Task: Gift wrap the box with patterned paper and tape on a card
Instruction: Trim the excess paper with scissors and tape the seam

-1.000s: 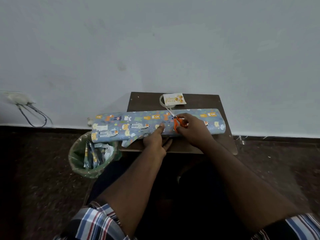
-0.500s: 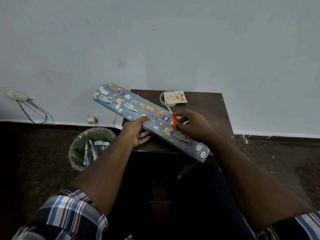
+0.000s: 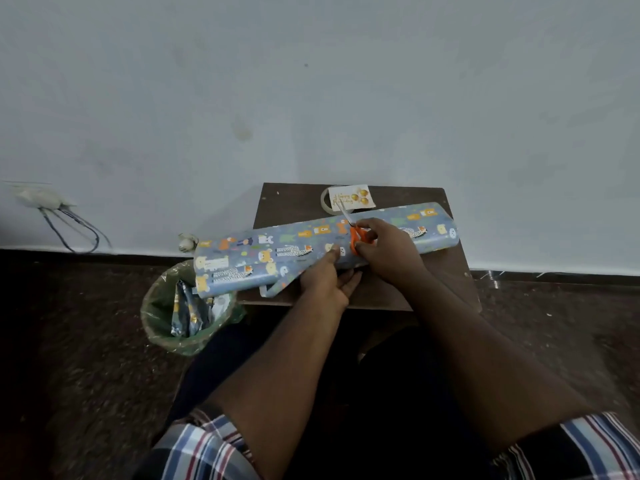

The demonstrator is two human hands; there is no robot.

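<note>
A long blue wrapping-paper roll [image 3: 263,258] printed with orange, cream and white animals; orange-handled scissors [image 3: 356,237]; behind it a white card [image 3: 351,197] with gold balloons; dark brown wooden counter [image 3: 450,268].

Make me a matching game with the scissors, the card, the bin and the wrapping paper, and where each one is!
Things:
1. scissors
2. card
3. bin
4. wrapping paper

Places:
A. on the floor, left of the table
B. lying across the table, sticking out past its left edge
C. in the right hand
D. at the back of the table, on a tape roll

Pairs: 1-C, 2-D, 3-A, 4-B

The right hand grips the scissors; the left hand holds the paper. The table is brown.
</note>
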